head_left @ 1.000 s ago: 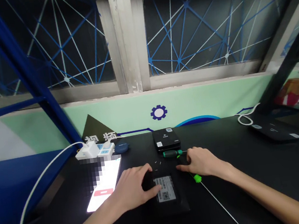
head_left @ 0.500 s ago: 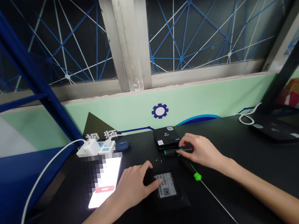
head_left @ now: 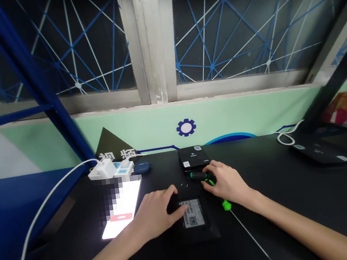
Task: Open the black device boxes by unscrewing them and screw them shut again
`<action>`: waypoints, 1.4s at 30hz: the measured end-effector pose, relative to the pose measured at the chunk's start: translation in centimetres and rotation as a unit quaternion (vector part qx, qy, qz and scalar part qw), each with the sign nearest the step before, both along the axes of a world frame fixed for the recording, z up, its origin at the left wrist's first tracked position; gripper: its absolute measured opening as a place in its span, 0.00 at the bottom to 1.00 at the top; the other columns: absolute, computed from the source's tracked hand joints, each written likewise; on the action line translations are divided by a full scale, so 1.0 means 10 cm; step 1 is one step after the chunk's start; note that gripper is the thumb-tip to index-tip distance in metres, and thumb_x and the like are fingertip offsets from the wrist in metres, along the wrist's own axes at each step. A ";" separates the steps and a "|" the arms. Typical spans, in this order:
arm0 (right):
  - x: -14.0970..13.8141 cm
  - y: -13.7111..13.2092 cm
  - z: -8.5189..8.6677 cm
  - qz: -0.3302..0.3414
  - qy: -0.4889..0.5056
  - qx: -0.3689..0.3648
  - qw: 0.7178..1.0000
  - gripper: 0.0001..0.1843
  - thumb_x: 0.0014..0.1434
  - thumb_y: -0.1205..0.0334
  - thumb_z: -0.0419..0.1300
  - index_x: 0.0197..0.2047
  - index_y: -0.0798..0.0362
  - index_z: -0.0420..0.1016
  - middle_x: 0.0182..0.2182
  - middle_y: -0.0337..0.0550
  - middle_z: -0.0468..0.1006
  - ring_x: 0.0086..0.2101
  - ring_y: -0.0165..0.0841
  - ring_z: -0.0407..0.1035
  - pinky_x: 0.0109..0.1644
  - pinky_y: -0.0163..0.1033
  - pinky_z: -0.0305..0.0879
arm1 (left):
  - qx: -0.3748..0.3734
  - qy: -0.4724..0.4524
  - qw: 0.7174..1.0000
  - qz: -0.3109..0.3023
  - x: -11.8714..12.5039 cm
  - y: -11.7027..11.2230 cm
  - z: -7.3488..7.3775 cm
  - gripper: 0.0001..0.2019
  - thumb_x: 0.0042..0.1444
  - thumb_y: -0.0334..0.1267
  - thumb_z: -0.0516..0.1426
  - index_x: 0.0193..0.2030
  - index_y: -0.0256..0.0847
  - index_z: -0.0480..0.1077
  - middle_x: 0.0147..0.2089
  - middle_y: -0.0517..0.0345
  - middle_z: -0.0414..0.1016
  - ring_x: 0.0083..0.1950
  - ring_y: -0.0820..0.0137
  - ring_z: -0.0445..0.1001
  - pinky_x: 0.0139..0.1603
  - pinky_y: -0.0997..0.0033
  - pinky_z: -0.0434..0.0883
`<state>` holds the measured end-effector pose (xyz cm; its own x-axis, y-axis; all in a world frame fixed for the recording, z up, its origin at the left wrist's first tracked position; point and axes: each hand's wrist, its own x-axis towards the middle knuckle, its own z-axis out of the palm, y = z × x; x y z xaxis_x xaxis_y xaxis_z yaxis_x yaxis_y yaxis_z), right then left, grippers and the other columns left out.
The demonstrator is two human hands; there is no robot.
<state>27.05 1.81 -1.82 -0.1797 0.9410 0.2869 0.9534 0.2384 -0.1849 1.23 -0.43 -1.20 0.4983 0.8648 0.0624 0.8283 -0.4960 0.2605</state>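
Observation:
A flat black electronic box [head_left: 210, 229] with a printed white label [head_left: 194, 219] lies on the black table. My left hand [head_left: 157, 215] grips its left side, thumb on the label and index finger at the far edge. My right hand [head_left: 228, 182] is closed around the handle end of a long screwdriver with a bright green collar [head_left: 226, 205]. Its thin shaft [head_left: 251, 232] points toward the near right. Just beyond my right fingertips lies a shorter dark screwdriver [head_left: 197, 175] with green trim. Two tiny screws [head_left: 184, 185] are between the hands.
Another black box [head_left: 193, 158] sits behind the short screwdriver. A lit phone [head_left: 124, 204], a white power strip [head_left: 94, 174] with a cable, and a dark blue case [head_left: 142, 168] occupy the left. At far right lies a flat black device [head_left: 322, 153] near a white cable [head_left: 286, 138].
My right hand has moved slightly left and nearer, from the short screwdriver to the long one's handle. The long screwdriver has shifted a little left. My left hand stays on the box.

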 end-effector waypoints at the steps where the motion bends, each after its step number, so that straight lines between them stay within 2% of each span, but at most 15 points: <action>1: -0.02 0.00 -0.01 -0.006 -0.003 -0.002 1.000 0.15 0.56 0.54 0.61 0.44 0.51 0.76 0.42 0.46 0.76 0.43 0.41 0.73 0.38 0.39 0.65 | 0.003 0.001 1.000 0.000 0.00 0.00 0.00 0.21 0.62 0.60 0.50 0.49 0.47 0.67 0.33 0.59 0.75 0.34 0.60 0.74 0.34 0.67 0.62; 9: -0.01 0.03 -0.05 0.005 -0.011 0.018 1.000 0.09 0.58 0.60 0.62 0.43 0.49 0.76 0.41 0.44 0.76 0.40 0.40 0.73 0.34 0.39 0.64 | 0.009 -0.004 1.000 -0.002 0.00 0.00 -0.01 0.21 0.62 0.61 0.49 0.48 0.48 0.67 0.32 0.60 0.74 0.33 0.60 0.74 0.33 0.68 0.62; 13: 0.02 0.04 -0.06 0.048 0.009 0.066 0.997 0.07 0.59 0.61 0.64 0.42 0.49 0.73 0.40 0.44 0.76 0.42 0.42 0.70 0.39 0.42 0.67 | 0.007 -0.006 1.000 -0.003 0.01 0.00 0.00 0.20 0.63 0.60 0.49 0.48 0.47 0.67 0.32 0.60 0.74 0.34 0.61 0.74 0.33 0.68 0.62; 19: 0.02 0.01 0.03 0.151 0.095 0.119 0.977 0.06 0.66 0.62 0.56 0.47 0.49 0.68 0.40 0.46 0.75 0.40 0.41 0.69 0.44 0.46 0.69 | 0.017 -0.008 1.000 0.001 0.00 0.00 -0.03 0.20 0.63 0.60 0.50 0.48 0.47 0.67 0.33 0.59 0.74 0.34 0.59 0.74 0.35 0.66 0.63; 22: 0.05 -0.01 0.08 0.162 0.167 0.143 0.962 0.07 0.67 0.60 0.55 0.48 0.49 0.67 0.39 0.47 0.74 0.38 0.40 0.69 0.41 0.45 0.70 | 0.018 -0.014 1.000 -0.003 0.00 0.00 -0.05 0.20 0.63 0.59 0.50 0.48 0.47 0.67 0.32 0.60 0.74 0.34 0.60 0.74 0.34 0.66 0.63; 24: 0.07 -0.02 0.08 0.152 0.246 0.163 0.943 0.09 0.66 0.58 0.57 0.48 0.49 0.66 0.38 0.46 0.74 0.36 0.38 0.70 0.41 0.44 0.70 | 0.021 -0.019 1.000 -0.009 0.00 0.00 -0.04 0.19 0.63 0.59 0.50 0.48 0.47 0.67 0.31 0.61 0.73 0.33 0.61 0.74 0.33 0.67 0.63; 26: 0.08 -0.03 0.09 0.150 0.348 0.163 0.911 0.10 0.65 0.57 0.59 0.47 0.49 0.65 0.38 0.46 0.76 0.36 0.38 0.72 0.42 0.44 0.71 | 0.035 -0.025 0.999 -0.014 -0.01 0.00 -0.02 0.17 0.64 0.56 0.50 0.47 0.46 0.66 0.31 0.61 0.73 0.31 0.62 0.73 0.32 0.67 0.63; 30: 0.06 -0.05 0.12 0.175 0.535 0.085 0.822 0.09 0.65 0.57 0.60 0.44 0.48 0.63 0.41 0.46 0.78 0.39 0.37 0.76 0.45 0.44 0.73 | 0.090 -0.053 0.994 -0.041 -0.03 -0.01 0.06 0.14 0.63 0.50 0.52 0.47 0.43 0.66 0.37 0.59 0.74 0.35 0.63 0.74 0.33 0.67 0.65; 33: 0.02 -0.05 0.15 0.180 0.607 0.034 0.773 0.10 0.64 0.56 0.61 0.43 0.49 0.64 0.41 0.46 0.80 0.38 0.36 0.78 0.43 0.42 0.75 | 0.109 -0.055 0.990 -0.074 -0.03 -0.04 0.12 0.16 0.60 0.49 0.55 0.49 0.42 0.68 0.44 0.54 0.73 0.42 0.61 0.74 0.37 0.64 0.69; 36: 0.01 -0.03 0.14 0.178 0.632 0.000 0.754 0.12 0.63 0.56 0.62 0.44 0.50 0.64 0.39 0.46 0.80 0.36 0.36 0.79 0.41 0.41 0.77 | 0.099 -0.026 0.989 -0.107 -0.03 -0.09 0.13 0.28 0.55 0.55 0.59 0.57 0.41 0.67 0.54 0.49 0.72 0.53 0.53 0.72 0.47 0.56 0.71; 39: 0.01 -0.02 0.13 0.174 0.640 -0.012 0.749 0.14 0.62 0.55 0.64 0.45 0.50 0.64 0.39 0.45 0.81 0.35 0.36 0.79 0.38 0.40 0.77 | 0.061 0.012 0.990 -0.125 -0.03 -0.14 0.11 0.44 0.49 0.66 0.59 0.67 0.40 0.60 0.65 0.44 0.64 0.65 0.42 0.62 0.59 0.45 0.65; 42: 0.01 -0.03 0.12 0.167 0.640 -0.012 0.750 0.16 0.60 0.54 0.65 0.44 0.49 0.63 0.38 0.44 0.81 0.34 0.37 0.80 0.37 0.40 0.78 | 0.011 0.039 0.991 -0.129 -0.03 -0.14 0.10 0.53 0.46 0.71 0.57 0.72 0.39 0.53 0.70 0.43 0.58 0.69 0.39 0.55 0.64 0.41 0.60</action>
<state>27.19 1.54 -0.61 0.0011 0.9125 0.4091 -0.1201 0.4062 -0.9058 0.89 -1.88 -0.21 0.7072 0.7063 0.0329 0.6899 -0.6994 0.1867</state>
